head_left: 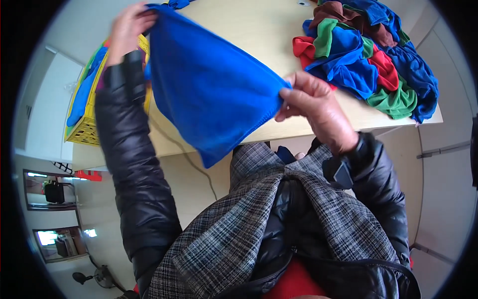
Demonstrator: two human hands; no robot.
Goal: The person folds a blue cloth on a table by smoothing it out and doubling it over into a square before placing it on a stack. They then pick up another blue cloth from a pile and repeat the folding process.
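Your left hand [128, 29] is up high and pinches one corner of a blue cloth [211, 87]. Your right hand [316, 112] is lower and pinches the other end of it, with the fingers closed on the edge. You hold the blue cloth stretched between both hands, up in the air over the worktop [259, 35], and its bottom corner hangs down toward your body. A pile of cloths [371, 55] in blue, red, green and brown lies on the worktop, near your right hand but not touching it. A yellow basket [87, 127] with more cloths in it sits at the left end of the worktop, just beside your left arm.
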